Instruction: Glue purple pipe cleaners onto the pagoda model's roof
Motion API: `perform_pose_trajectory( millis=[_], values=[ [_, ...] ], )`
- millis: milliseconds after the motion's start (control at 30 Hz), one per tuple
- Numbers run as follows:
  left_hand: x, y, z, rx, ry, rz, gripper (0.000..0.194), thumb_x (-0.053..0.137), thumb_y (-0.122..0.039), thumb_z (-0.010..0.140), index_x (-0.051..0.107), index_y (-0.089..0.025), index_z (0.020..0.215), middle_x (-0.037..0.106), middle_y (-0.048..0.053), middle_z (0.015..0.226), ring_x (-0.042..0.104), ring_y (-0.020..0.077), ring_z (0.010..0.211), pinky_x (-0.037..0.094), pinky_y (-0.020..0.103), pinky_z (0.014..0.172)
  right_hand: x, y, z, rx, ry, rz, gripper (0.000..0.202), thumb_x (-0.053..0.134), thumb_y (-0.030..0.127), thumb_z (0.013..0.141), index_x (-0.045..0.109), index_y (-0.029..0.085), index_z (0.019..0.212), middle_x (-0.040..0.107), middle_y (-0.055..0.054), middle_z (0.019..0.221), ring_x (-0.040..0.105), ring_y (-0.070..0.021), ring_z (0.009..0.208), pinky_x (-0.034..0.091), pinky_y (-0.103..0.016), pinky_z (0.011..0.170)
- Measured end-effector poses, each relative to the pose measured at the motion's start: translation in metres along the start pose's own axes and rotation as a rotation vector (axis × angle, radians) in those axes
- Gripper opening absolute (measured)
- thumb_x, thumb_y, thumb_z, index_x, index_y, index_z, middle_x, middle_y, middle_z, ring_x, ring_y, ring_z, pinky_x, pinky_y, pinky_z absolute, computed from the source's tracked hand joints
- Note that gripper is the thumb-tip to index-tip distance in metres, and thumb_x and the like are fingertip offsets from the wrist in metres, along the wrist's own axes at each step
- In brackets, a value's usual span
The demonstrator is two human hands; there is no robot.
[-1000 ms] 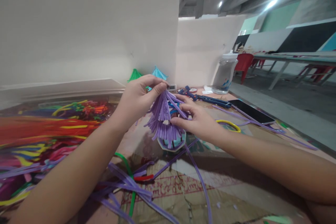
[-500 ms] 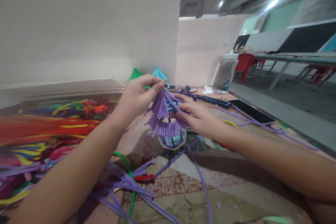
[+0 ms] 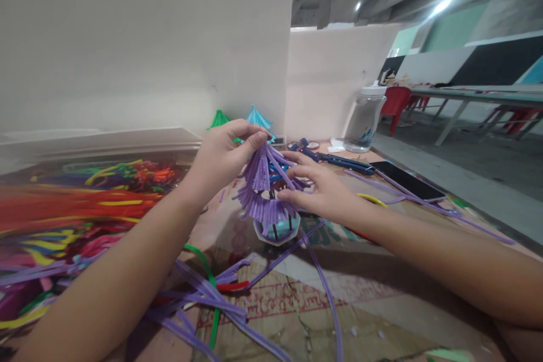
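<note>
A small pavilion model point(image 3: 267, 206) with two tiers of purple pipe-cleaner roof stands tilted on a pale octagonal base. My left hand point(image 3: 231, 147) pinches the peak of its upper roof between thumb and fingers. From the right side, my right hand point(image 3: 311, 184) curls around the model, thumb in front at the lower tier and fingers by the loose upper strips. Blue pieces show through a gap in the upper roof. Dark posts rise from the base beneath the lower tier. My fingers partly hide the model's right side.
Loose purple pipe cleaners point(image 3: 231, 308) lie in front, with a green one point(image 3: 207, 271) among them. Coloured pipe cleaners point(image 3: 97, 203) fill the left. Behind are a green roof point(image 3: 219, 119) and a blue roof point(image 3: 258, 117). A glue gun point(image 3: 339, 161), phone point(image 3: 407, 181) and bottle point(image 3: 363, 119) are right.
The model has turned and tipped slightly between my hands. My right thumb has come to the front of the lower tier. My left hand keeps its pinch on the peak.
</note>
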State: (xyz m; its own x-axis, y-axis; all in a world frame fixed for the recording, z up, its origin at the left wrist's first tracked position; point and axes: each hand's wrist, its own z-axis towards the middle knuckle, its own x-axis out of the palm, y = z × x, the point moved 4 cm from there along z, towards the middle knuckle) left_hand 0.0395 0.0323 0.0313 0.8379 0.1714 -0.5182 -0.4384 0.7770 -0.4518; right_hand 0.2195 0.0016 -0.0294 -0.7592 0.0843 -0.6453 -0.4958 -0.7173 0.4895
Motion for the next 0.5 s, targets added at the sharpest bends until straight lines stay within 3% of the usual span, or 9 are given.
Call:
perform_pose_trajectory(
  millis=[200, 500],
  values=[
    [0.0016, -0.0042, -0.0023, 0.016, -0.005, -0.002, 0.025, 0.060, -0.038, 0.092, 0.074, -0.017, 0.089, 0.075, 0.006, 0.093, 0.067, 0.0206, 0.090, 0.049, 0.031, 0.083, 0.0016, 0.0028, -0.0012, -0.012, -0.025, -0.035, 0.017, 0.067, 0.035, 0.088, 0.064, 0.020, 0.081, 0.054, -0.014, 0.141, 0.052, -0.0265, 0.132, 0.040, -0.049, 0.111],
    [0.0011, -0.0024, -0.0009, 0.024, 0.002, -0.002, 0.024, 0.060, -0.036, 0.093, 0.074, -0.017, 0.090, 0.074, 0.005, 0.091, 0.066, 0.0192, 0.088, 0.048, 0.030, 0.081, 0.0008, -0.0010, 0.0016, -0.067, 0.009, -0.059, 0.017, 0.060, 0.027, 0.094, 0.075, 0.022, 0.090, 0.055, -0.010, 0.145, 0.051, -0.0250, 0.135, 0.039, -0.047, 0.113]
  ],
)
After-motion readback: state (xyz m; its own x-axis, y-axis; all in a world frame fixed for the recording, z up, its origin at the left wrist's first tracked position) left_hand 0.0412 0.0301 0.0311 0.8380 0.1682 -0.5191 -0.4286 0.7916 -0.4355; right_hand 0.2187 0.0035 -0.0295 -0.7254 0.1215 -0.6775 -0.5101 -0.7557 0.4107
